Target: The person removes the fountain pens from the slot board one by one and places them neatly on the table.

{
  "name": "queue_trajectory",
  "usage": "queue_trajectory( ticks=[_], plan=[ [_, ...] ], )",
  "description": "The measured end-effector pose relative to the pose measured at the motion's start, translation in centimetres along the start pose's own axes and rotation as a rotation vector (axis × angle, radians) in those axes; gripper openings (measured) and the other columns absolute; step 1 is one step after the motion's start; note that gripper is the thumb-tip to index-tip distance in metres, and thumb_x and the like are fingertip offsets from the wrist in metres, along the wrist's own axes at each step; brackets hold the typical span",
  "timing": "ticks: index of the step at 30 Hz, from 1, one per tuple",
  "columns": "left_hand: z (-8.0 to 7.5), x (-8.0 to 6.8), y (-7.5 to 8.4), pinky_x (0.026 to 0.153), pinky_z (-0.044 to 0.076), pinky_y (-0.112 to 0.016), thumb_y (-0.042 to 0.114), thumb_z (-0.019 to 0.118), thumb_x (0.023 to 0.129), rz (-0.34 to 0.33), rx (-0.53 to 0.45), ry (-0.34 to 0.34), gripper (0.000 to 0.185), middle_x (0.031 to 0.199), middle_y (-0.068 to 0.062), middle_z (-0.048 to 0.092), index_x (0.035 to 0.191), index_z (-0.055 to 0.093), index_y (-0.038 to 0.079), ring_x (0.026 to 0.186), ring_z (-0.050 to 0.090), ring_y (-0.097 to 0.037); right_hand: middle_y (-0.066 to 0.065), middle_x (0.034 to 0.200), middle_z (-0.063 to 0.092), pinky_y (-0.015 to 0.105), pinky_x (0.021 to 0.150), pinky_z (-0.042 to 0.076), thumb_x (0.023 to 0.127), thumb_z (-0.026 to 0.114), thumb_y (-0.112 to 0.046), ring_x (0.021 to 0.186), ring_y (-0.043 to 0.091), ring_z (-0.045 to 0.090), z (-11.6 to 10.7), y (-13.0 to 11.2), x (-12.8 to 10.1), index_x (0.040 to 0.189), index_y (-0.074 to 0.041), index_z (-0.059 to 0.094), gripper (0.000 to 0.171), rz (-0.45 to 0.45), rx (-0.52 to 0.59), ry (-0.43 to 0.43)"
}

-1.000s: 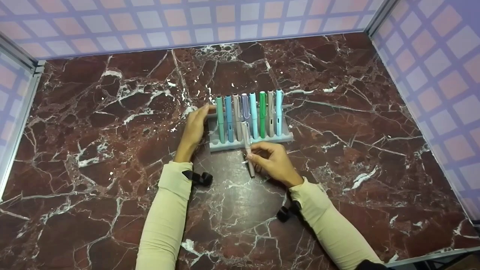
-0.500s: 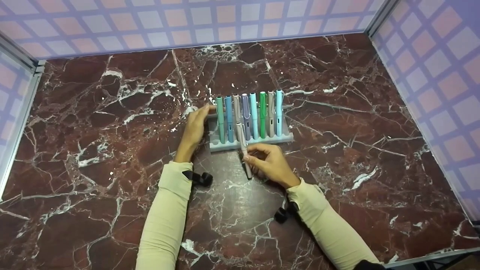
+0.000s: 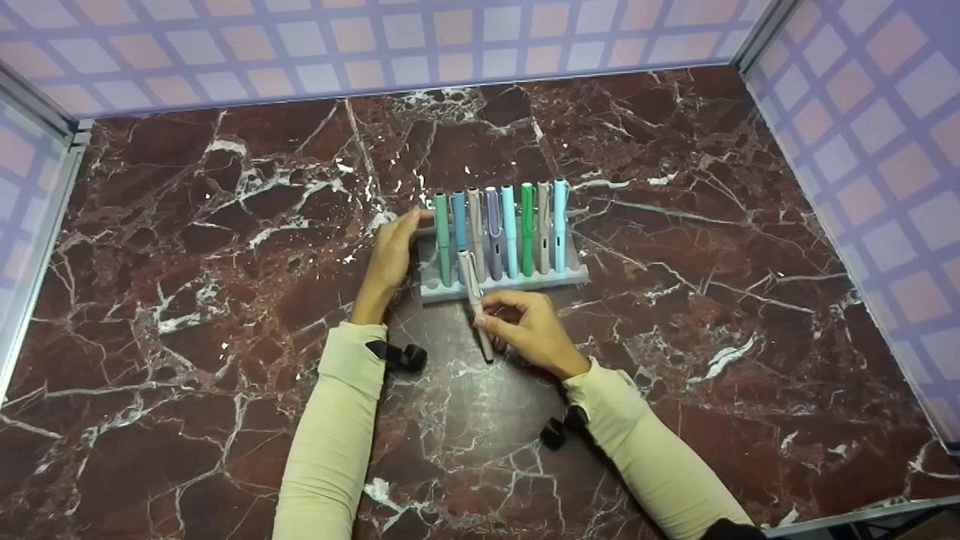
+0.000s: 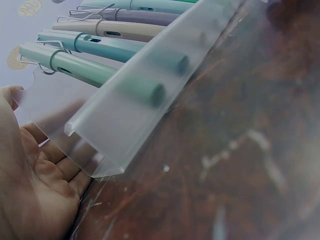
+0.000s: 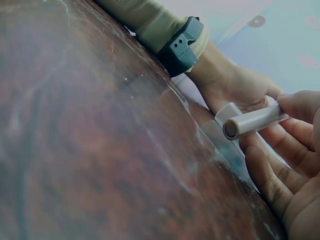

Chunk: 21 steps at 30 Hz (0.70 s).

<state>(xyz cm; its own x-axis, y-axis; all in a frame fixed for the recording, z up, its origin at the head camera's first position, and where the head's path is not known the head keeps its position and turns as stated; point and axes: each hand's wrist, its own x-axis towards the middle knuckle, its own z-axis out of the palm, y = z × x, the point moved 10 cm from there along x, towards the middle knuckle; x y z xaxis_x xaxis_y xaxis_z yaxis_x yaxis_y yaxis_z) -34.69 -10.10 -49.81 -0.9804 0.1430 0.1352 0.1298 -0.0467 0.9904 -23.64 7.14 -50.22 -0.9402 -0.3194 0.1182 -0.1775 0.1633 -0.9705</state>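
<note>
Both hands are at the pen rack (image 3: 501, 287) in the middle of the marble table (image 3: 187, 247). My left hand (image 3: 391, 255) lies flat against the rack's left end, fingers straight and together, palm pressed to the frosted plastic; from the left wrist view I see that palm (image 4: 30, 190) right beside the rack's edge (image 4: 125, 125). My right hand (image 3: 525, 330) sits just in front of the rack and pinches a beige pen (image 3: 475, 300) between thumb and fingertips. That pen is tilted, its upper end over the rack's front lip beside the second pen from the left, its lower end pointing back toward me over the table. From the right wrist view I see the pen's round butt end (image 5: 252, 123) with my fingers (image 5: 280, 150) curled under it.

Seven pens stand in the rack in a row: teal (image 3: 442, 238), blue (image 3: 458, 221), beige, lilac (image 3: 493, 232), light blue, green (image 3: 527, 229), grey and turquoise (image 3: 559, 223) among them.
</note>
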Motion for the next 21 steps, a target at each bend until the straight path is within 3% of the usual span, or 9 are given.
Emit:
queue_trajectory(
  ticks=[4, 11, 21],
  plan=[
    [0.2, 0.0, -0.1, 0.054, 0.051, -0.023, 0.015, 0.034, 0.107, -0.011, -0.031, -0.011, 0.041, 0.086, -0.006, 0.07, 0.116, 0.065, -0.01, 0.056, 0.057, -0.014, 0.016, 0.085, 0.073, 0.027, 0.049, 0.055, 0.089, 0.073, -0.006, 0.056, 0.011, 0.061, 0.0, 0.0, 0.0, 0.103, 0.005, 0.072, 0.018, -0.007, -0.012, 0.002],
    [0.1, 0.0, 0.0, 0.058, 0.051, -0.023, 0.015, 0.035, 0.107, 0.0, -0.026, -0.002, 0.041, 0.087, -0.009, 0.07, 0.112, 0.067, -0.009, 0.061, 0.059, -0.014, 0.017, 0.088, 0.073, 0.026, 0.05, 0.055, 0.089, 0.073, -0.004, 0.057, 0.014, 0.062, 0.0, 0.0, 0.0, 0.103, 0.006, 0.072, 0.018, 0.004, -0.003, 0.005],
    [0.3, -0.1, -0.1, 0.047, 0.047, -0.022, 0.019, 0.034, 0.107, -0.03, -0.059, -0.031, 0.042, 0.074, -0.009, 0.065, 0.114, 0.067, -0.007, 0.052, 0.054, -0.015, 0.019, 0.094, 0.074, 0.026, 0.061, 0.059, 0.088, 0.074, -0.004, 0.072, 0.017, 0.069, 1.5, -0.5, 0.3, 0.105, 0.006, 0.072, 0.019, -0.025, -0.011, -0.033]
  ],
)
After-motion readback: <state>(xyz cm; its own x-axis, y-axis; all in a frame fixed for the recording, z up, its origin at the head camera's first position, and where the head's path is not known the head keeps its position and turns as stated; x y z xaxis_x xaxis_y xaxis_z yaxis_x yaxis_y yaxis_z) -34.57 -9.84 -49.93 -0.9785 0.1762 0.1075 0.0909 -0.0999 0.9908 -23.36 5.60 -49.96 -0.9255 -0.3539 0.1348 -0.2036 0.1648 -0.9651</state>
